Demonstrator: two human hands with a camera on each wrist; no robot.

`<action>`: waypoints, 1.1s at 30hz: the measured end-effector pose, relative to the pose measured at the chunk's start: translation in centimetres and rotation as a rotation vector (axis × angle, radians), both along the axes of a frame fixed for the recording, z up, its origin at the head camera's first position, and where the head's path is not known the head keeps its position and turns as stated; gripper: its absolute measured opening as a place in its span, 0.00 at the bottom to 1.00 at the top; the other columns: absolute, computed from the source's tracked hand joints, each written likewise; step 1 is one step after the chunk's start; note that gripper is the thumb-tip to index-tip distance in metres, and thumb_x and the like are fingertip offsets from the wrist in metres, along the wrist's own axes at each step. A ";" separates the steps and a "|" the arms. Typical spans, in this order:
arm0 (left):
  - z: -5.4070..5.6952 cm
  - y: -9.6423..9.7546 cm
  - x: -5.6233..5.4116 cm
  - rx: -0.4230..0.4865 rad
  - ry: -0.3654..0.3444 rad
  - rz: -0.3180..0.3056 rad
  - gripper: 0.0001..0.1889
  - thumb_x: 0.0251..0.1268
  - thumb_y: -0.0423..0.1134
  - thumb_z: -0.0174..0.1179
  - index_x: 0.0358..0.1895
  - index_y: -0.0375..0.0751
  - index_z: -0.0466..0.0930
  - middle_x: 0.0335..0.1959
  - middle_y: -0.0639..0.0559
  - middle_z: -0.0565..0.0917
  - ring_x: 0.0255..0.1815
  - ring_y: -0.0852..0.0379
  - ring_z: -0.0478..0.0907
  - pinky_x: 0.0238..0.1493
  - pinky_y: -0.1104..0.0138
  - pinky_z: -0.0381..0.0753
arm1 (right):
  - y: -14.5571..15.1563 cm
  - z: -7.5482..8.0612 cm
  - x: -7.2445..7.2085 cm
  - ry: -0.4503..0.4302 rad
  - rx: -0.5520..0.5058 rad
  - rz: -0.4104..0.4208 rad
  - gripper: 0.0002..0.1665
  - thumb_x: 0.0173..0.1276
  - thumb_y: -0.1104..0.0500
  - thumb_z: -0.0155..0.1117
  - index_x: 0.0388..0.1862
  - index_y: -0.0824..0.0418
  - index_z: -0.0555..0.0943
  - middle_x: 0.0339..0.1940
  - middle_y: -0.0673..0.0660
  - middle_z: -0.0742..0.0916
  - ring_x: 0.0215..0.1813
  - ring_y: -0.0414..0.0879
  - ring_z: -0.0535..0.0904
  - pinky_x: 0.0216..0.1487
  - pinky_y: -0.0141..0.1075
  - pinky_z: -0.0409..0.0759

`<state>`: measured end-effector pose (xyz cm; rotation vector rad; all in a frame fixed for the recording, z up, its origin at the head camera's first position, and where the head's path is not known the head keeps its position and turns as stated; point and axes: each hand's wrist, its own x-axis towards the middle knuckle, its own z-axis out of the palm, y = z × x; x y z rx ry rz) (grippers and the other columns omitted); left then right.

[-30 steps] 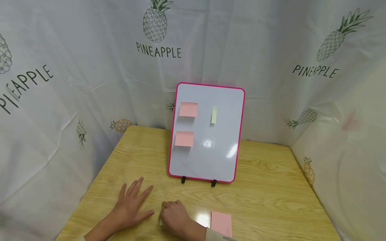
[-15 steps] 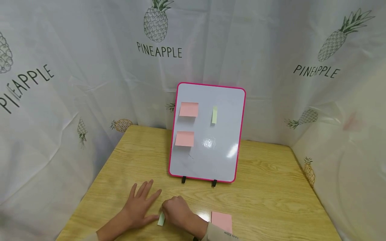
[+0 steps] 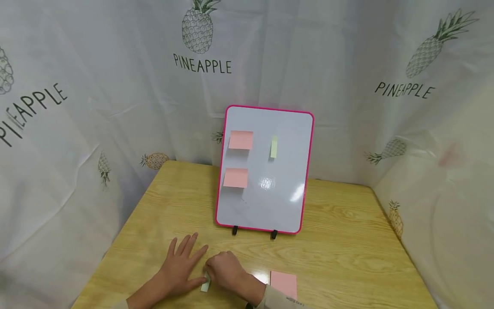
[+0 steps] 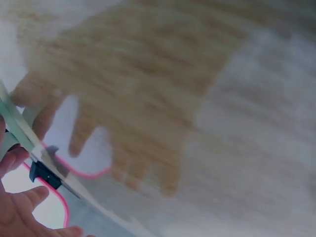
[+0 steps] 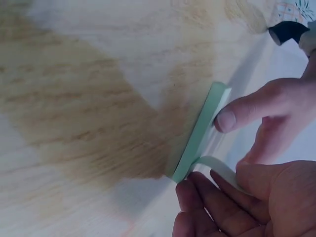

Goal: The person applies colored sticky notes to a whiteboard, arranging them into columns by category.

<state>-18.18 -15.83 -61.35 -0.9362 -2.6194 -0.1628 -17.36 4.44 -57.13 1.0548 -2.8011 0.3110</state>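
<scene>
A narrow pad of light green sticky notes [image 5: 200,133] lies on the table between the two hands. In the head view my left hand [image 3: 179,268] rests with its fingers spread, and its thumb [image 5: 228,120] presses on the pad. My right hand [image 3: 227,268] pinches the top green sticky note [image 5: 219,170], whose end curls up from the pad in the right wrist view. The lower end of the pad [image 3: 206,285] shows between the hands in the head view; the right hand hides the rest.
Behind the hands a pink-framed whiteboard [image 3: 285,193] stands on black feet [image 3: 273,234]. Two pink sticky notes [image 3: 241,140] and one narrow green note [image 3: 273,147] hang on it. A pink sticky pad [image 3: 283,284] lies right of the right hand. Pineapple-print curtains [image 3: 316,56] surround the table.
My left hand has moved right, up to the green pad, and its thumb has come onto it. The right hand has shifted slightly, and more of the pad shows.
</scene>
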 end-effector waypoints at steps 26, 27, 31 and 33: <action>0.4 0.1 0.7 -0.001 -0.037 0.082 0.49 0.45 0.77 0.61 0.68 0.49 0.73 0.71 0.33 0.64 0.69 0.35 0.64 0.64 0.34 0.52 | 1.7 1.2 -2.1 -0.359 -0.402 -0.193 0.07 0.65 0.58 0.70 0.28 0.54 0.91 0.26 0.45 0.90 0.22 0.24 0.71 0.25 0.19 0.70; 0.4 0.1 0.7 -0.001 -0.043 0.084 0.49 0.45 0.77 0.62 0.68 0.49 0.73 0.72 0.33 0.64 0.69 0.35 0.64 0.65 0.34 0.52 | 1.7 1.2 -2.2 -0.371 -0.401 -0.192 0.07 0.65 0.58 0.69 0.29 0.55 0.91 0.27 0.46 0.90 0.22 0.24 0.72 0.25 0.19 0.70; 0.5 0.1 0.8 -0.010 -0.054 0.099 0.49 0.45 0.77 0.61 0.68 0.49 0.73 0.72 0.32 0.64 0.69 0.34 0.64 0.65 0.34 0.52 | 2.0 1.2 -2.4 -0.434 -0.397 -0.181 0.08 0.68 0.59 0.67 0.33 0.57 0.91 0.28 0.49 0.91 0.24 0.26 0.74 0.28 0.21 0.73; 0.5 0.1 0.8 -0.013 -0.054 0.106 0.49 0.45 0.78 0.61 0.68 0.49 0.73 0.72 0.32 0.64 0.69 0.35 0.64 0.65 0.34 0.52 | 2.2 1.3 -2.5 -0.475 -0.413 -0.176 0.09 0.69 0.60 0.65 0.34 0.59 0.91 0.26 0.52 0.90 0.24 0.27 0.73 0.29 0.22 0.73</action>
